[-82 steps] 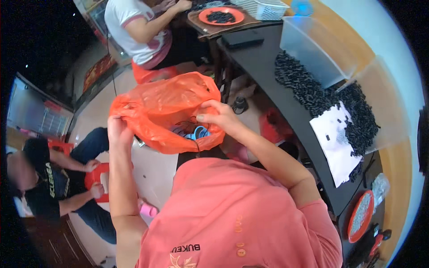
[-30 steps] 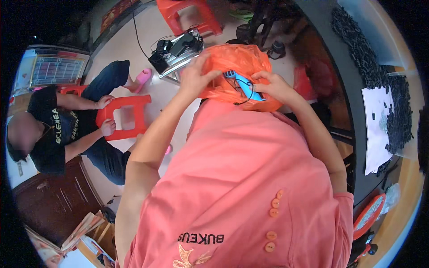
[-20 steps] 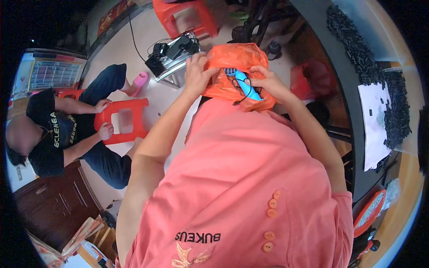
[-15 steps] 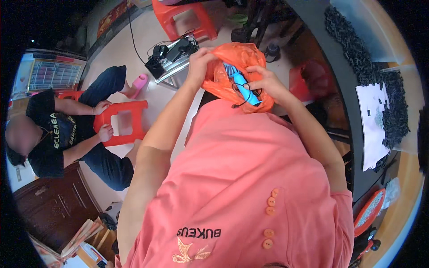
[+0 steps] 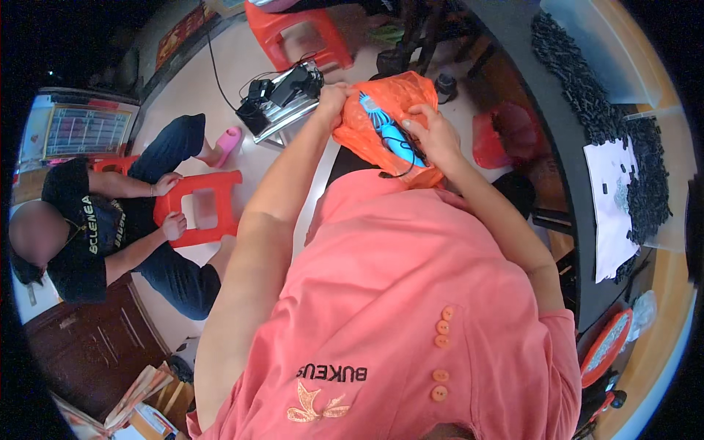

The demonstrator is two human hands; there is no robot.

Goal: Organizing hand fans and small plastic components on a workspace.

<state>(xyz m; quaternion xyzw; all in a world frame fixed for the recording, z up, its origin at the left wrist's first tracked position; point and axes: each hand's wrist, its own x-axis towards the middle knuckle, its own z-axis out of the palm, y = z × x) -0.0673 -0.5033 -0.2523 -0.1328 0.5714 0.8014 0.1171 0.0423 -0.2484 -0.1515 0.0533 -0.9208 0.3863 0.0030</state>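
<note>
An orange plastic bag (image 5: 357, 137) is spread open in front of my body. Inside it lies a blue handheld fan (image 5: 400, 147) with a ribbed head and a thin black cord looped over its handle. My left hand (image 5: 335, 100) is closed on the bag's left edge. On the other side, my right hand (image 5: 434, 137) has its bent fingers and thumb at the bag's right edge, beside the fan; the exact grip is partly hidden.
At left a person sits with both hands on a red plastic stool (image 5: 226, 213). Black adapters and cords lie on a small metal table (image 5: 276, 126) ahead. Along the right runs a dark table (image 5: 598, 301) with many small black pieces and a white sheet (image 5: 610, 220). A red bin (image 5: 490, 139) stands below it.
The bag has opened flatter and more of the fan's ribbed head shows. My right hand has shifted slightly beside the fan; my left still holds the bag's edge.
</note>
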